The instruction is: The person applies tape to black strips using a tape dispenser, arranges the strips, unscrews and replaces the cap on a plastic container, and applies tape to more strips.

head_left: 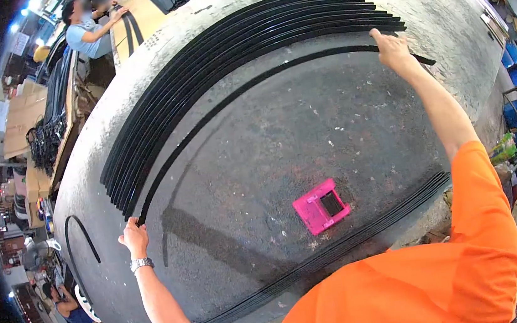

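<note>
A long black strip (250,81) spans the grey table in a wide arc, its shadow on the surface below. My left hand (134,237), with a metal watch at the wrist, is closed on its near left end. Towards the far right, my right hand (393,49) grips it close to its other end, and a short tip sticks out beyond the fingers. Just past it lies a wide row of similar black strips (227,42), side by side and curved alike. Nearer my body sits a pink plastic holder (314,212) with a dark block in it.
A bundle of thin black strips (342,236) runs along the table's near edge. One curled strip (72,244) lies at the left. Behind, a person in a light blue shirt (91,40) works at another table with dark strips. Another person (69,304) is at lower left.
</note>
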A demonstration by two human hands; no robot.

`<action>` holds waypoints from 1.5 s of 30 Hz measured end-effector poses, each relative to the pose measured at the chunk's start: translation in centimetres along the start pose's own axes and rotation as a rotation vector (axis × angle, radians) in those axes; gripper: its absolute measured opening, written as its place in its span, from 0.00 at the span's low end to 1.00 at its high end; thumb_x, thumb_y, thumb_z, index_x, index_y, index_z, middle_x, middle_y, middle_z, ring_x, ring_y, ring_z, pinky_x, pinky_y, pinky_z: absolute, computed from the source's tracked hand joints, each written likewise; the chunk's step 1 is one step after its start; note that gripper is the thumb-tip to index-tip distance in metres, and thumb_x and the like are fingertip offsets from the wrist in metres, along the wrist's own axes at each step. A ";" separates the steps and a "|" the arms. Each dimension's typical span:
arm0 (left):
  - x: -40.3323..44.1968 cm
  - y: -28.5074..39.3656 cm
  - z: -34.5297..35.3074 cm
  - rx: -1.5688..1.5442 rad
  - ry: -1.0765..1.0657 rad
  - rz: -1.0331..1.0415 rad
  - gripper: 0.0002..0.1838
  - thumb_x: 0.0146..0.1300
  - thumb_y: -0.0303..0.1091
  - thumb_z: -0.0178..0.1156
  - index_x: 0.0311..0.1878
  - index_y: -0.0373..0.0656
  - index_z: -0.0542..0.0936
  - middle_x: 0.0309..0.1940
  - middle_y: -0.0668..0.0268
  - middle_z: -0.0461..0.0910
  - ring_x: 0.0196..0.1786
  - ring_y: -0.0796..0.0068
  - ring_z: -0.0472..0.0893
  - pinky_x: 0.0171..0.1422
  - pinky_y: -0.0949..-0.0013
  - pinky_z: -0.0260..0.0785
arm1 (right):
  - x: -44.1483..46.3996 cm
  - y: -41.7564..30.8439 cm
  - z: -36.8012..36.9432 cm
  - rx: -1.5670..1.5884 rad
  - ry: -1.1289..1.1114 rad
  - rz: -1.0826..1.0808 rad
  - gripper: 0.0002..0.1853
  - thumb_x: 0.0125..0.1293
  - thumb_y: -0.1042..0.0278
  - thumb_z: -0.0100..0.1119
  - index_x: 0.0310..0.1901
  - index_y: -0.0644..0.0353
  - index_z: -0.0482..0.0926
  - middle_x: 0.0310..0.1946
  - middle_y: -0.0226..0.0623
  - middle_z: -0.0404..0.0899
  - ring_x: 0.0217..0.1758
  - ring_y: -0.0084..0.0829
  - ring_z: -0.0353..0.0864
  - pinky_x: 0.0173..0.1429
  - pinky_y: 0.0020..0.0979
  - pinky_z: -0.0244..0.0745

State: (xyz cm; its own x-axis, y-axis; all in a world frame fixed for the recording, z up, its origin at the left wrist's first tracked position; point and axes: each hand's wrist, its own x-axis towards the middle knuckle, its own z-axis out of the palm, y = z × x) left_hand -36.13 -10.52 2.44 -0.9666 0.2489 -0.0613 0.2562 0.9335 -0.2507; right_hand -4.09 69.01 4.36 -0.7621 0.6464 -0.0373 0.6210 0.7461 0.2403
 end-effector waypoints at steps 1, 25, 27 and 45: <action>0.8 0.5 0.2 -0.003 0.005 -0.006 0.16 0.60 0.36 0.69 0.52 0.55 0.80 0.44 0.68 0.88 0.52 0.61 0.85 0.59 0.45 0.60 | 1.0 -0.6 0.2 -0.003 -0.021 0.027 0.29 0.61 0.79 0.56 0.64 0.47 0.65 0.50 0.40 0.86 0.58 0.41 0.85 0.58 0.58 0.67; -0.3 11.6 1.6 -0.127 0.395 0.062 0.30 0.68 0.42 0.65 0.71 0.50 0.69 0.68 0.58 0.71 0.71 0.54 0.70 0.65 0.44 0.62 | -1.0 -4.3 4.8 0.093 0.234 -0.095 0.21 0.69 0.52 0.60 0.59 0.52 0.77 0.51 0.37 0.79 0.57 0.39 0.78 0.56 0.50 0.67; -3.1 12.6 3.6 -0.179 0.367 0.109 0.29 0.72 0.44 0.61 0.73 0.48 0.68 0.71 0.57 0.69 0.73 0.54 0.68 0.67 0.45 0.62 | -1.2 -2.9 6.3 0.097 0.295 -0.052 0.20 0.71 0.49 0.57 0.57 0.52 0.78 0.51 0.38 0.79 0.57 0.38 0.78 0.56 0.49 0.67; -12.6 15.2 7.2 -0.325 0.328 0.077 0.26 0.80 0.46 0.46 0.69 0.35 0.73 0.69 0.45 0.71 0.72 0.46 0.70 0.73 0.48 0.63 | 1.4 2.3 7.6 0.074 0.245 0.333 0.24 0.74 0.47 0.52 0.58 0.58 0.78 0.55 0.39 0.77 0.62 0.39 0.75 0.64 0.57 0.65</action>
State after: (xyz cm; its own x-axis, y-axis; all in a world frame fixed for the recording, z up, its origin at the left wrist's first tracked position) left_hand -20.13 -1.28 -7.54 -0.9055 0.3399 0.2538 0.3658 0.9287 0.0612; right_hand -2.40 72.84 -2.51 -0.5325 0.8040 0.2647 0.8458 0.5177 0.1290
